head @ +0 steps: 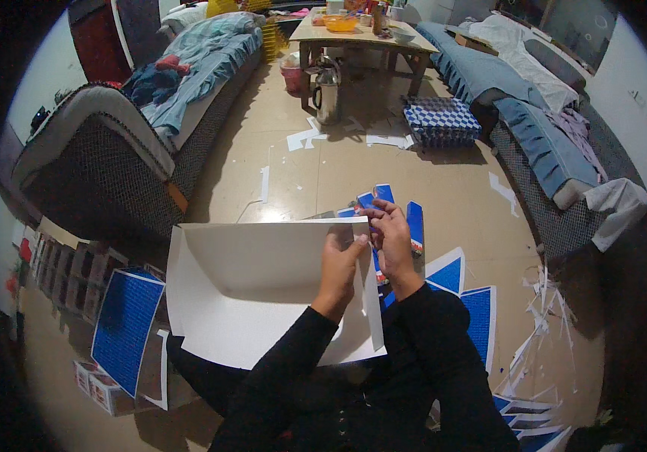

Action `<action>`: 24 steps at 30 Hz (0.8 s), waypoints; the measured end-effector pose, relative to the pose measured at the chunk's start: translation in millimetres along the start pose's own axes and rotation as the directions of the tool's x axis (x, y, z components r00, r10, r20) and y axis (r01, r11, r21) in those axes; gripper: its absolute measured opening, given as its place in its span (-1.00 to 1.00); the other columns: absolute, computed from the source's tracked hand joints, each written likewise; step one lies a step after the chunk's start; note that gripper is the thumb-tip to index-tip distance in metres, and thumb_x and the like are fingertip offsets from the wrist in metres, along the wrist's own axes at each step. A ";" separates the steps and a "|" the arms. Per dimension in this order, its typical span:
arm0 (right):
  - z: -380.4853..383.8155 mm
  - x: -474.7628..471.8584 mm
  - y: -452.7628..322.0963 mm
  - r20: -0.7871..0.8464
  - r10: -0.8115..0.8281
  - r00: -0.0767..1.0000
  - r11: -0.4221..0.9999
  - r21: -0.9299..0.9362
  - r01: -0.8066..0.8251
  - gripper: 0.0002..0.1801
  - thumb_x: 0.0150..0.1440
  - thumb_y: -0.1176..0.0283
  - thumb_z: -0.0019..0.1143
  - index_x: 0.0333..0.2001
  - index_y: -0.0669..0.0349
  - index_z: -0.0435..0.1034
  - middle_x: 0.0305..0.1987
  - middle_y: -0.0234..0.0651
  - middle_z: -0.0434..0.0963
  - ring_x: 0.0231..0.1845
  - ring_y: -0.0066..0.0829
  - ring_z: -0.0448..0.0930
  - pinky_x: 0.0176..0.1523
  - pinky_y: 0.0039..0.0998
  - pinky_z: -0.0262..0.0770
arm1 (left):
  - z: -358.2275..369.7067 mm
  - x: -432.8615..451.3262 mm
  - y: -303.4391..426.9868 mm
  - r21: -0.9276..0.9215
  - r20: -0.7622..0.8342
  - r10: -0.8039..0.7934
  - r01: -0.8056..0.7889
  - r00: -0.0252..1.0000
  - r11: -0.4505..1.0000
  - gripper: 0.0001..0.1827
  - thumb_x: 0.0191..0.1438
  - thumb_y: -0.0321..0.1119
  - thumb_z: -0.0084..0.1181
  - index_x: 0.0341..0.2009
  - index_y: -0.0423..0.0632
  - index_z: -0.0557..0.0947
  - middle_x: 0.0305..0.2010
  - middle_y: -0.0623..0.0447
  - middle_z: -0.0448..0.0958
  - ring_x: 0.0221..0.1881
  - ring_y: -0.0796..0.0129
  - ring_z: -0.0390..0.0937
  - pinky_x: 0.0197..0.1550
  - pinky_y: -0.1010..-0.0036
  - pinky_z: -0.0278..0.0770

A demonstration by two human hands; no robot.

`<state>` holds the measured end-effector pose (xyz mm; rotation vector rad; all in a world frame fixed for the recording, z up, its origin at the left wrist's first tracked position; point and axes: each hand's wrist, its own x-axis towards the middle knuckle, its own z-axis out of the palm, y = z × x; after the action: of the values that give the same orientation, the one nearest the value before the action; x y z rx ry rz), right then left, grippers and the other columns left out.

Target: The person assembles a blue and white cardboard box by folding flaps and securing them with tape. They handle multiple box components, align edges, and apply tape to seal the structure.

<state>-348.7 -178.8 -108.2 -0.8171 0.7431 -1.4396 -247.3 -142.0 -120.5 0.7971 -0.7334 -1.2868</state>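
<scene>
A large sheet of white card (255, 282), folded up along its edges, lies across my lap. My left hand (339, 277) is on its inner face near the right-hand fold, thumb at the upper right corner. Just outside that same corner is my right hand (392, 243), its fingers bent against the card's edge. Blue boxes (415, 220) with red and white ends lie on the floor behind and beside my right hand. To the right, blue printed sheets with white borders (479, 316) are spread out; another blue sheet (128, 327) stands tilted at the left.
White paper strips (538, 327) litter the floor at right. A blue-and-white checkered stack (442, 121) stands ahead, near a metal flask (328, 96) and a table (357, 42). Sofas (103, 135) flank both sides. Small boxes (103, 390) sit at lower left.
</scene>
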 end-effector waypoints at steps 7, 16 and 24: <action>-6.0 1.0 1.2 0.043 -0.031 0.999 0.996 -0.087 0.034 -0.54 0.07 0.63 -0.11 0.09 0.36 0.11 -0.08 -0.19 0.47 -0.09 -0.50 0.51 -0.07 -0.55 0.48 | -5.1 7.4 -11.0 -0.067 -0.005 -0.123 0.123 0.992 0.990 -0.69 0.09 -0.47 0.07 -0.03 -0.21 0.50 -0.15 0.06 0.54 -0.16 0.46 0.49 -0.13 0.60 0.43; -8.7 5.5 14.4 -0.012 -0.156 0.988 0.936 -0.321 0.144 -0.51 0.05 0.62 0.06 0.06 0.36 0.15 -0.16 -0.23 0.49 -0.12 -0.50 0.52 0.01 -0.49 0.47 | -20.2 14.1 -24.7 0.115 -0.043 -0.217 0.221 0.975 0.968 -0.76 0.16 -0.30 0.08 -0.16 -0.18 0.58 -0.36 0.18 0.49 -0.39 0.60 0.36 -0.36 0.66 0.31; -25.8 9.7 12.1 -0.096 -0.158 0.983 0.941 -0.317 0.120 -0.51 0.11 0.58 0.09 0.09 0.39 0.13 -0.13 -0.19 0.50 -0.12 -0.50 0.51 0.00 -0.53 0.43 | -87.5 26.7 94.1 0.760 0.091 0.390 -0.317 0.916 0.567 -0.70 0.05 -0.44 0.08 -0.07 -0.07 0.59 -0.26 0.02 0.60 -0.26 0.36 0.54 -0.18 0.49 0.47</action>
<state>-363.8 -189.8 -131.8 -1.0477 1.0399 -1.5303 -120.5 -150.2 -87.6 1.2962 -1.3352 -0.5147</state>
